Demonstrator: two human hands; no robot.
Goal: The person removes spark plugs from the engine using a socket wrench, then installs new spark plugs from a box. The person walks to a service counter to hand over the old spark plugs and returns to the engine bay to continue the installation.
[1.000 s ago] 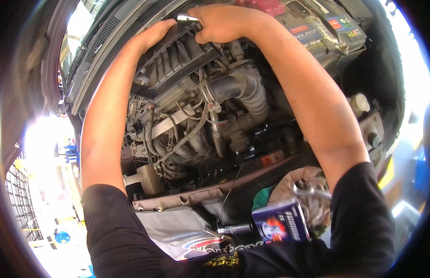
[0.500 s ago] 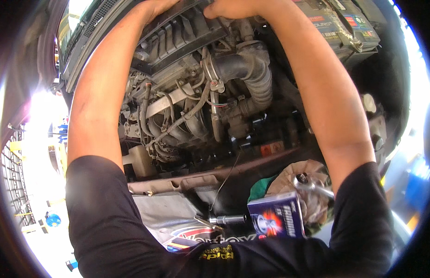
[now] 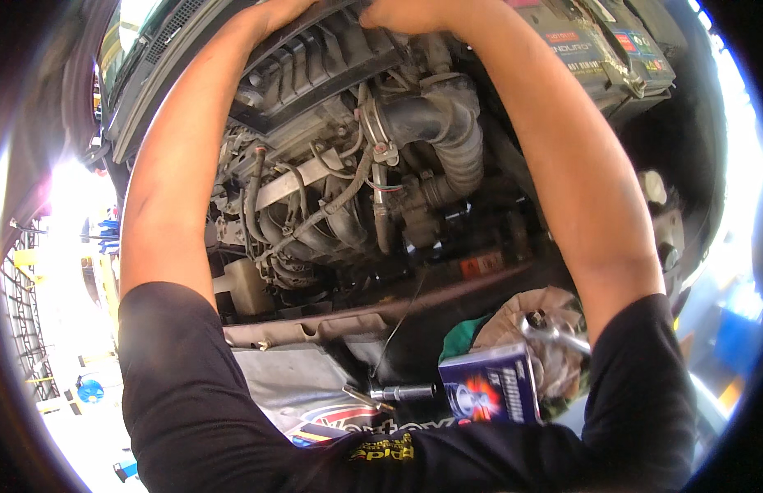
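Both my arms reach over the engine bay to its far side. At the top edge of the picture, my left hand (image 3: 284, 11) is closed at the far left edge of a ribbed black plastic cover (image 3: 320, 70). My right hand (image 3: 402, 15) is closed at the cover's far right side, with its thumb side against it. The fingertips of both hands are cut off or hidden behind the cover. Beneath the cover lies the engine (image 3: 315, 177), with its hoses and metal bracket. A ribbed black intake hose (image 3: 459, 148) curves down beside it.
A battery (image 3: 599, 57) sits at the far right. Along the near edge lie a grey fender cover (image 3: 291, 374), a socket (image 3: 406, 391), a purple box (image 3: 488, 386), a brown cloth (image 3: 554, 300) and a ratchet-like metal tool (image 3: 554, 333). The windscreen cowl (image 3: 172, 41) is at the far left.
My hands stay at the cover, which shifts very slightly. The whole view has moved a little; the engine and tools keep their places.
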